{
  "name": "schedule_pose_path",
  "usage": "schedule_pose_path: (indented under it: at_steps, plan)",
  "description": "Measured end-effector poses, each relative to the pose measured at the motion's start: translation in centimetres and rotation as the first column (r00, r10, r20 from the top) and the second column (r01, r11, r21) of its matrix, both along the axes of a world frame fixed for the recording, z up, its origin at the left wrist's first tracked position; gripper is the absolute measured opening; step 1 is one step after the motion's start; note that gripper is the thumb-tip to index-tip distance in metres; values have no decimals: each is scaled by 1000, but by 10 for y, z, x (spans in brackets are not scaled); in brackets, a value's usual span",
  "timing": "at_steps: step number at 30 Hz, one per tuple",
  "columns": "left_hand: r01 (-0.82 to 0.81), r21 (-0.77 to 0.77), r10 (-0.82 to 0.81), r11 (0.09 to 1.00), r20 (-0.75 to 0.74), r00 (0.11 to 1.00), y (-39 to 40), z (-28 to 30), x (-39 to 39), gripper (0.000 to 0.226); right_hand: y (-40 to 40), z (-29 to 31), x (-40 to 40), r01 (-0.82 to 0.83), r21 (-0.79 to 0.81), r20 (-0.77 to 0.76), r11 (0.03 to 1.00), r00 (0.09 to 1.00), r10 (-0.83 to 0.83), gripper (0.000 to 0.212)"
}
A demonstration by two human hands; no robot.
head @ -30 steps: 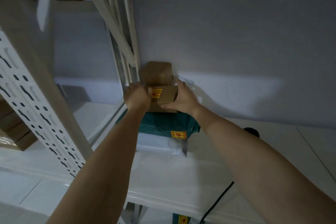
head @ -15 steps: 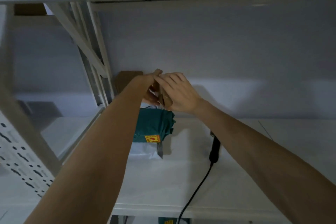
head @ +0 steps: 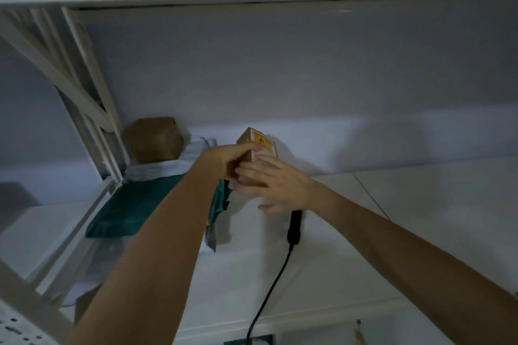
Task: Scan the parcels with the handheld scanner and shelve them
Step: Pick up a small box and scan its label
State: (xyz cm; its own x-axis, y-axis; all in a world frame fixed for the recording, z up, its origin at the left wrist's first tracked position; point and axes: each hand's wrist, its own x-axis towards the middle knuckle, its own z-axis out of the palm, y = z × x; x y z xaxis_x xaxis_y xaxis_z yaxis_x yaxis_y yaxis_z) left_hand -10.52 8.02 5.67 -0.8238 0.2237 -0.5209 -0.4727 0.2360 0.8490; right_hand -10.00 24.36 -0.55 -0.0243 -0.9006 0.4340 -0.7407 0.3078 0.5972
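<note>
Low in the frame, the scanner's black cable [head: 269,288] runs up to the handheld scanner [head: 295,225] lying on the white shelf [head: 420,232]. At centre, the left hand [head: 224,161] grips the small cardboard box [head: 256,145] while the right hand [head: 276,183] lies flat against its side. It looks light and stiff; hold opposite faces. Its yellow-red label is unreadable. Upper left sit a green mailer [head: 134,207] and a brown parcel [head: 152,136].

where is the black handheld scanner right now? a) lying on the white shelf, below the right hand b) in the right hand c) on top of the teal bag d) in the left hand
a: the black handheld scanner with its cord lies on the white shelf board, while the left hand and right hand both hold the small brown cardboard box with a yellow label.
</note>
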Motion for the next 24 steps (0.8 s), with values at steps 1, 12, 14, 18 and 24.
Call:
schedule_pose_path:
  at_steps: [1,12,14,18,24]
  plan:
    - [-39,19,40,999,-30,999,-1,-2,-3,45,6,-2,6,24,-162,137,987,991,-2,64]
    - [-79,269,135,960,-195,972,11,-38,-11,31,35,13,-7,815,-155,831,558,-198,521,80]
    - [-64,276,122,959,-200,972,14,-41,-10,29,35,4,-6,792,-179,833,584,-194,518,58]
    - [-75,197,113,978,-190,975,10,-48,-9,37,38,-5,-10,804,-252,795,538,-146,589,51]
    - [-281,-217,121,935,-550,826,-2,-33,-19,110,49,-6,-13,749,-222,865,624,-143,480,46]
